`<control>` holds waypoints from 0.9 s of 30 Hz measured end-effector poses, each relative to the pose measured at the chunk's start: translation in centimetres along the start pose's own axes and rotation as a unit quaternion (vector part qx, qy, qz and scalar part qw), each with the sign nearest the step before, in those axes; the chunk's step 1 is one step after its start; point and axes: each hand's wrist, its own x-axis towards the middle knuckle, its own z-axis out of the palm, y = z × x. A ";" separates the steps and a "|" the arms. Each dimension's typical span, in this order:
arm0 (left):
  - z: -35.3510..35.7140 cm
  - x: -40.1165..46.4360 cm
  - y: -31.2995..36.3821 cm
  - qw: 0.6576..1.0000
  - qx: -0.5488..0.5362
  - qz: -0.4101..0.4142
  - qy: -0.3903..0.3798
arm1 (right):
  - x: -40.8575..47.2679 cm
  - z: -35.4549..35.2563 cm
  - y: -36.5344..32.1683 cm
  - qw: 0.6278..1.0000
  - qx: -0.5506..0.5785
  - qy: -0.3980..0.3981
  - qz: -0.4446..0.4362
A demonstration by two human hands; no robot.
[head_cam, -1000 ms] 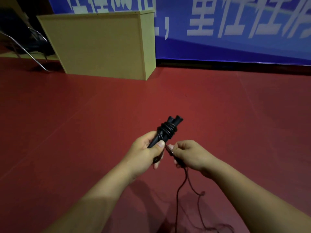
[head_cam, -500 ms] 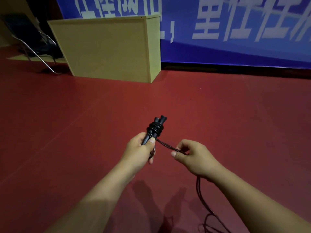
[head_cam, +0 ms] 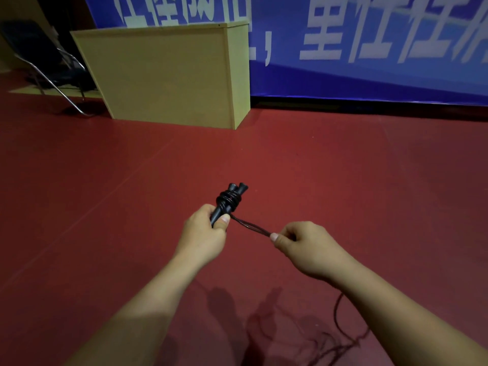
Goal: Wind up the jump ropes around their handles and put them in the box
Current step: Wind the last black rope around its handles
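My left hand (head_cam: pixel 204 233) grips two black jump rope handles (head_cam: pixel 230 200) held side by side, tips pointing away from me. Several turns of dark rope are coiled around their upper part. A doubled strand of rope (head_cam: pixel 250 227) runs taut from the handles to my right hand (head_cam: pixel 303 244), which pinches it between thumb and fingers. The loose remainder of the rope (head_cam: pixel 340 336) trails down behind my right forearm onto the red floor. A tall light wooden box (head_cam: pixel 169 75) stands on the floor ahead at the left.
A blue banner (head_cam: pixel 369 48) with white characters covers the back wall. A folding chair with metal legs (head_cam: pixel 47 67) stands left of the box. Red floor (head_cam: pixel 343 167) stretches between me and the box.
My right hand has moved out to the right, pulling the rope strand taut away from the handles. The view has shifted, bringing the box closer and more central.
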 end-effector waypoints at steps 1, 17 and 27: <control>-0.1 0.2 -0.2 1.000 0.008 -0.004 0.006 | -0.1 -0.1 0.0 1.000 -0.007 -0.016 -0.002; 1.9 -0.6 -1.2 0.962 0.164 0.047 -0.211 | -0.9 -0.2 -0.1 0.975 0.150 0.005 -0.161; 2.3 -3.1 1.3 0.903 0.107 0.166 -0.380 | 1.1 -0.3 2.9 0.978 0.048 0.186 -0.075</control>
